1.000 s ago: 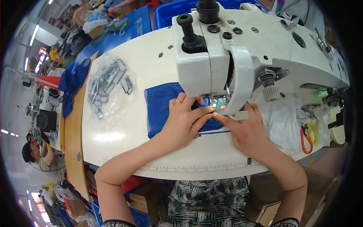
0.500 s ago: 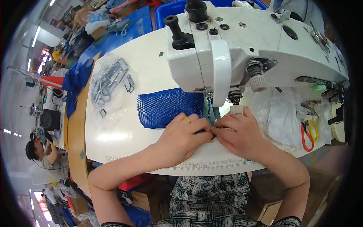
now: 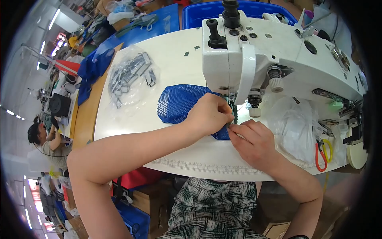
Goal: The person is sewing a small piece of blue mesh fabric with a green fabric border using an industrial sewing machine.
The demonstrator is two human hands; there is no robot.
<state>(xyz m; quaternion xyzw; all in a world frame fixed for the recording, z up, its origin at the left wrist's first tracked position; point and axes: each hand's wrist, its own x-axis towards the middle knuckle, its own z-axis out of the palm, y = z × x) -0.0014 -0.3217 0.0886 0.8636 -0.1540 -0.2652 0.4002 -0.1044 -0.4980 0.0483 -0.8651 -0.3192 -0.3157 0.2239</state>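
A piece of blue mesh fabric [image 3: 174,104] lies on the white sewing table, left of and partly under the needle area of a white sewing machine [image 3: 262,51]. My left hand [image 3: 209,114] rests over the mesh, with thumb and forefinger pinched at its right edge beside a narrow dark strip [image 3: 235,115]. Close by, my right hand [image 3: 254,142] pinches the same edge from the right, fingers curled. The fingertips of both hands nearly meet just in front of the presser foot. What lies exactly between the fingertips is mostly hidden.
A clear bag of grey buckles [image 3: 133,75] lies at the left of the table. To the right are a clear plastic bag [image 3: 294,127] and snips with red and yellow handles [image 3: 321,155]. A blue bin [image 3: 191,16] stands behind. Another person [image 3: 51,143] sits far left.
My left hand has moved up and forward over the mesh, its elbow swinging outward. The mesh is more bunched, and a part now shows below my left hand. The whole view has shifted slightly.
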